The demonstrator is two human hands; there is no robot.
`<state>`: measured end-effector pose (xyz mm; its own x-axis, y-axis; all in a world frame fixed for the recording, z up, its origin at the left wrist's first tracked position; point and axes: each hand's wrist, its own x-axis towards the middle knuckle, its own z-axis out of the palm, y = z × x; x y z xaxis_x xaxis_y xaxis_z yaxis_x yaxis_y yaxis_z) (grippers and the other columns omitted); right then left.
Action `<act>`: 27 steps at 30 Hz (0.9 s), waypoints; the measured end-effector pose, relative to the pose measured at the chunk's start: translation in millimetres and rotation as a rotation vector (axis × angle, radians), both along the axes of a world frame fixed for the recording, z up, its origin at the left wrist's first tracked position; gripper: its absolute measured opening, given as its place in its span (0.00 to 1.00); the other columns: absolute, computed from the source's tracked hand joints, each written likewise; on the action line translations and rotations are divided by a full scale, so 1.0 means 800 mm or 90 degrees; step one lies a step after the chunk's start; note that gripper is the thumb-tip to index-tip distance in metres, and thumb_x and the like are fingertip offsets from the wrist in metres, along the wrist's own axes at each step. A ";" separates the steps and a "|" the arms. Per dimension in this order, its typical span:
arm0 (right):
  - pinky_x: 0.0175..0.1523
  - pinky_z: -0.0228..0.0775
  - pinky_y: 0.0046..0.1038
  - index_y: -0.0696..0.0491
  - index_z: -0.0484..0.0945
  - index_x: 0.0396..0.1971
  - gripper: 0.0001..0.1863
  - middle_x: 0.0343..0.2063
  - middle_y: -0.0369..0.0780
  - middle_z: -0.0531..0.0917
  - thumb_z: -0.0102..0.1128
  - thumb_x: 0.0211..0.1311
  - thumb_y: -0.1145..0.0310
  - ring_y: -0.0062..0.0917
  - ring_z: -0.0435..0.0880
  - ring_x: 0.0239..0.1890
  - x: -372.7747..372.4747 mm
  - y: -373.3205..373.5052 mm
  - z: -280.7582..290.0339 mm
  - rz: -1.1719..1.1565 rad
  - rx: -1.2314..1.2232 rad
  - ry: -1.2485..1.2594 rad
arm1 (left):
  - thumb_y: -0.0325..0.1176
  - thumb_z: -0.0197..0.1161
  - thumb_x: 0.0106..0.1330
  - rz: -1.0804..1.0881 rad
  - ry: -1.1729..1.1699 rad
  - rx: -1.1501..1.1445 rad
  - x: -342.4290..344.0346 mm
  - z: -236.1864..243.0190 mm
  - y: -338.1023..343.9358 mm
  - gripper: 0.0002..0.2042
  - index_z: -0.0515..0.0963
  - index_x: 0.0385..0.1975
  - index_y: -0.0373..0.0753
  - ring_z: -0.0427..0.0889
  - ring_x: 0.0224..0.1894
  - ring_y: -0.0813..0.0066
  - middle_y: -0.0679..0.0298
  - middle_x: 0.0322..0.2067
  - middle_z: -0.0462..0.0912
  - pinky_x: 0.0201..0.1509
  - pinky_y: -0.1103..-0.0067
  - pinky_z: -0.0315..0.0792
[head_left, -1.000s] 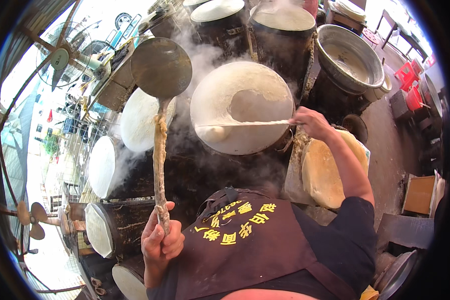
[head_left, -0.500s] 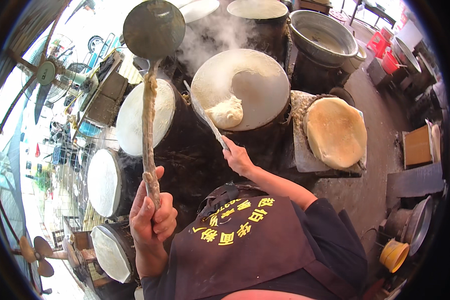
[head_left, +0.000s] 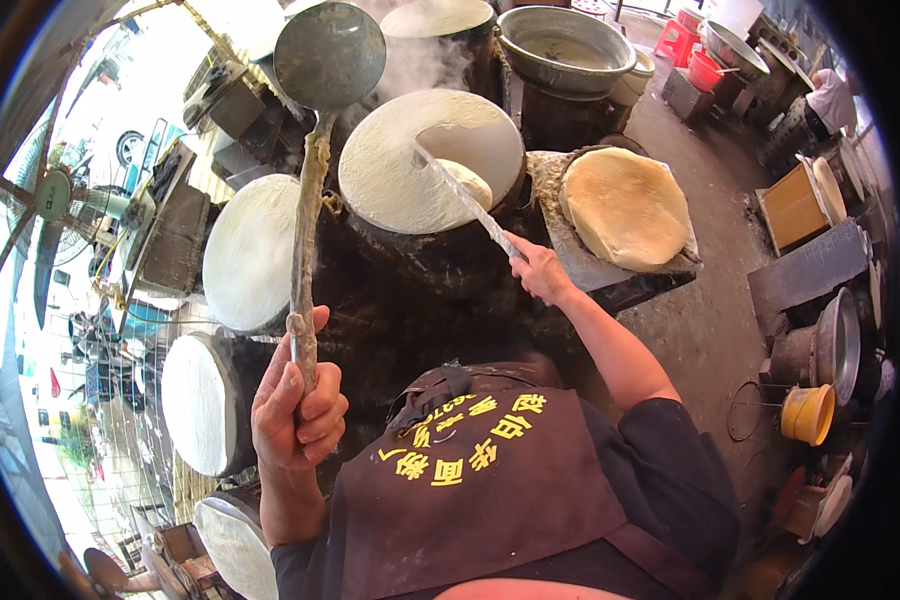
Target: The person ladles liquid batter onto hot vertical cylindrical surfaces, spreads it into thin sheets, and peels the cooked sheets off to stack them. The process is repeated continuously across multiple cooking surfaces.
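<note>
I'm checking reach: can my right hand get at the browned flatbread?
Probably yes: the flatbread lies near the right hand with nothing visible blocking it, though that hand holds the pale stick.

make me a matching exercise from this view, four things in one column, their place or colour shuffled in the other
Things
1. long-handled ladle
2. flat scraper
3. round flatbread
4. small bucket

Place or colour
A. golden, lying to the right of the round griddle
B. bright yellow, near the picture's right edge
C. upright in the left hand
D. in the right hand, reaching over the griddle

Pairs: 1-C, 2-D, 3-A, 4-B
</note>
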<state>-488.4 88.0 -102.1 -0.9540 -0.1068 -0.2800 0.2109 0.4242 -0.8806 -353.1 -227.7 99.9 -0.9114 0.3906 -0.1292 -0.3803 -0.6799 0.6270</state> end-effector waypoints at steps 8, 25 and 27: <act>0.47 0.71 0.42 0.52 0.66 0.59 0.26 0.38 0.55 0.79 0.54 0.59 0.71 0.49 0.79 0.43 0.006 -0.013 -0.063 0.187 0.126 0.262 | 0.36 0.45 0.74 -0.009 -0.011 -0.002 -0.013 0.001 0.035 0.26 0.48 0.69 0.44 0.53 0.12 0.88 0.69 0.19 0.60 0.08 0.90 0.53; 0.44 0.72 0.41 0.43 0.65 0.61 0.28 0.31 0.48 0.80 0.54 0.59 0.70 0.43 0.80 0.38 -0.078 0.128 -0.059 0.238 0.213 0.294 | 0.36 0.44 0.74 0.036 -0.063 0.013 -0.064 0.001 0.125 0.26 0.47 0.69 0.43 0.55 0.13 0.86 0.67 0.19 0.60 0.09 0.89 0.56; 0.42 0.72 0.42 0.45 0.66 0.60 0.27 0.30 0.50 0.80 0.54 0.59 0.70 0.45 0.80 0.36 -0.110 0.139 -0.065 0.196 0.193 0.333 | 0.36 0.44 0.74 0.041 -0.063 0.012 -0.071 0.002 0.133 0.26 0.47 0.69 0.43 0.56 0.14 0.86 0.67 0.20 0.60 0.10 0.89 0.58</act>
<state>-576.5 199.4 -154.0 -0.9106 -0.3853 0.1495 -0.3806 0.6407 -0.6669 -409.8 -121.2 101.4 -0.9176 0.3354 -0.2132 -0.3953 -0.7158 0.5756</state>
